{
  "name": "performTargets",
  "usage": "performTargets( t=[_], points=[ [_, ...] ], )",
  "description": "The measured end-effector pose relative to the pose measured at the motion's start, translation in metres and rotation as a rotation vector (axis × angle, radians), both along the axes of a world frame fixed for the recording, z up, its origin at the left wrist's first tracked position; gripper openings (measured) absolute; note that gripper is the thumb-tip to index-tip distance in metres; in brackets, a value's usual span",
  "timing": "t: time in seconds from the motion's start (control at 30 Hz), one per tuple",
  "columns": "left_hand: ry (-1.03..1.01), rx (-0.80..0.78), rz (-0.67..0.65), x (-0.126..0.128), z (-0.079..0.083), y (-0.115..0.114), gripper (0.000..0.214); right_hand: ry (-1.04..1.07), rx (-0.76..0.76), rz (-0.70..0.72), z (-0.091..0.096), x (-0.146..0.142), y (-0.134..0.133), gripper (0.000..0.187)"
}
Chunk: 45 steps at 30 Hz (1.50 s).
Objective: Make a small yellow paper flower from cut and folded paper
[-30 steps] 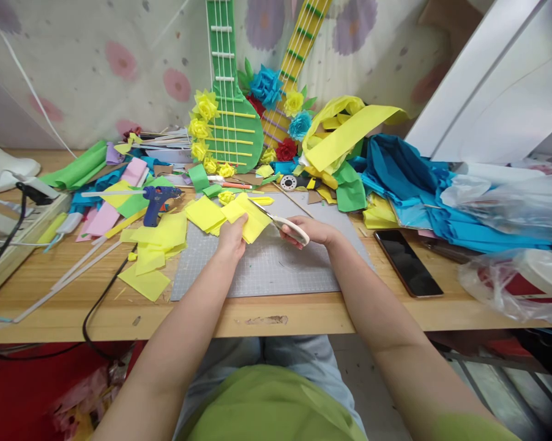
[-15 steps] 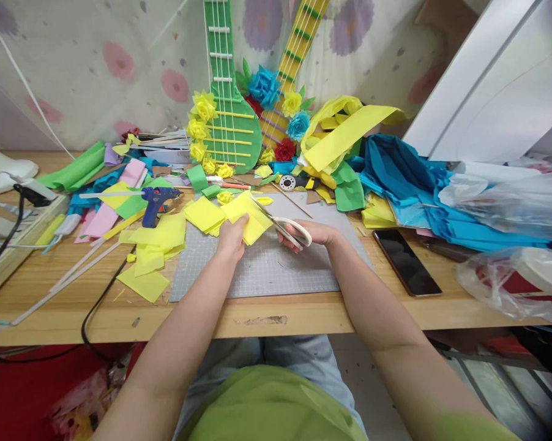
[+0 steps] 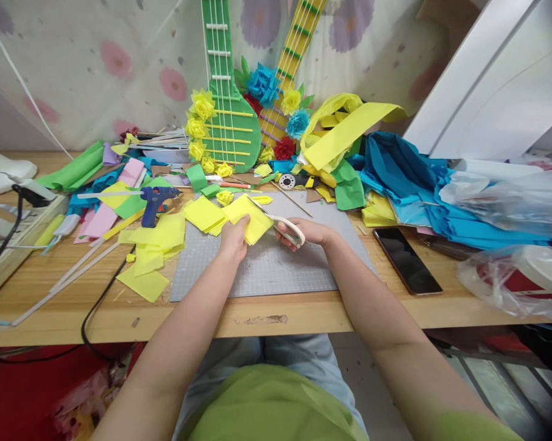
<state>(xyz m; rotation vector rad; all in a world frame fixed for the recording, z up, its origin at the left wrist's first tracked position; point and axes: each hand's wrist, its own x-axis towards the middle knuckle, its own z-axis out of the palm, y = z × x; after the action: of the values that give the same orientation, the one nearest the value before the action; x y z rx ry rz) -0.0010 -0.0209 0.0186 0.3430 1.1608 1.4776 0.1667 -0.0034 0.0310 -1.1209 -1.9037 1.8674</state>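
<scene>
Right, the left hand (image 3: 234,240) is pinched on the near corner of a folded yellow sheet (image 3: 249,217), holding it just above the grey cutting mat (image 3: 267,272). The right hand (image 3: 306,231) is closed through the pale handles of the scissors (image 3: 280,224), and their blades run up along the sheet's right edge.

The cut looks to be in mid-stroke. I can't tell how deep the blades have bitten, because the paper hides the tips. A good share looks done already: loose yellow pieces (image 3: 159,236) are fanned across the mat's left edge and onto the wooden table (image 3: 51,294), just this side of the blue glue gun (image 3: 155,199). The sheet in hand seems to be still in one piece, so that one isn't finished. A phone (image 3: 407,260) lies well off to the right, untouched.

Compared with half a second ago, the handles look drawn closer together and the scissors sit a touch higher and nearer the sheet, as if the blades are closing. The left hand's grip has barely shifted.
</scene>
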Motion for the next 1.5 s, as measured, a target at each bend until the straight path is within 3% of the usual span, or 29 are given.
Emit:
performTargets(
  t=[0.33, 0.57, 0.97, 1.5],
  points=[
    [-0.022, -0.021, -0.012, -0.001, 0.005, -0.002, 0.026, 0.002, 0.028, 0.06, -0.006, 0.003, 0.002, 0.061],
    [0.023, 0.026, -0.075, 0.0, 0.0, -0.002, 0.028, 0.086, 0.038, 0.101, -0.004, 0.008, 0.001, 0.065],
    [0.124, 0.017, -0.114, 0.006, -0.005, -0.003, 0.024, 0.042, 0.045, 0.007, -0.003, 0.002, 0.002, 0.053],
    [0.074, 0.029, -0.098, 0.002, -0.005, -0.002, 0.025, -0.011, 0.105, -0.075, -0.002, 0.014, 0.006, 0.052]
  ],
)
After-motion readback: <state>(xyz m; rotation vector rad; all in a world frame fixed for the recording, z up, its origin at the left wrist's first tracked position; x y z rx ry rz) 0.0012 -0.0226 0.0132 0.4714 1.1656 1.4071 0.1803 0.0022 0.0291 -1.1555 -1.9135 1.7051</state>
